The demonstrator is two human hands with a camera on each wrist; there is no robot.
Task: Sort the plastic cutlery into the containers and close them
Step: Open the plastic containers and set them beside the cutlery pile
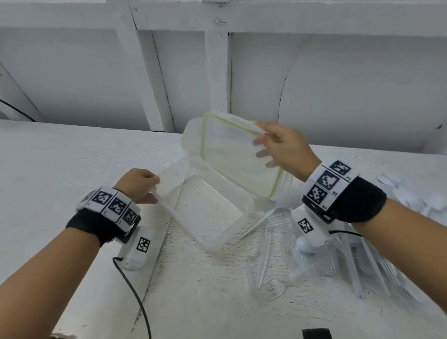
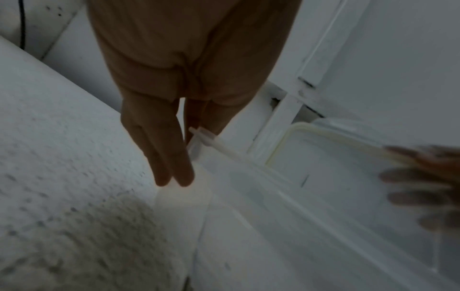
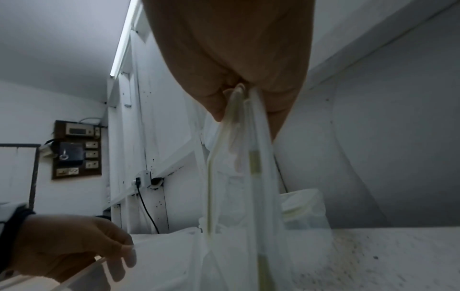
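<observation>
One tub, one lid, both my hands busy.
My left hand (image 1: 138,185) grips the clear rectangular plastic container (image 1: 215,212); right hand (image 1: 282,146) fingers pinch its green-sealed clear lid (image 1: 231,152) above the white bench (image 1: 43,167); clear plastic cutlery pile (image 1: 291,260) uncountable.

My head camera looked down at the counter (image 1: 56,161); both wrist cameras sat close, sharing the clear container (image 1: 215,210).

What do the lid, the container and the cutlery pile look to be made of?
Lid: clear rigid plastic, probably; fingers show through it, and a green seal rims it.
Container: translucent, frosted plastic by its look.
Cutlery pile: clear glossy plastic, some pieces white.
</observation>
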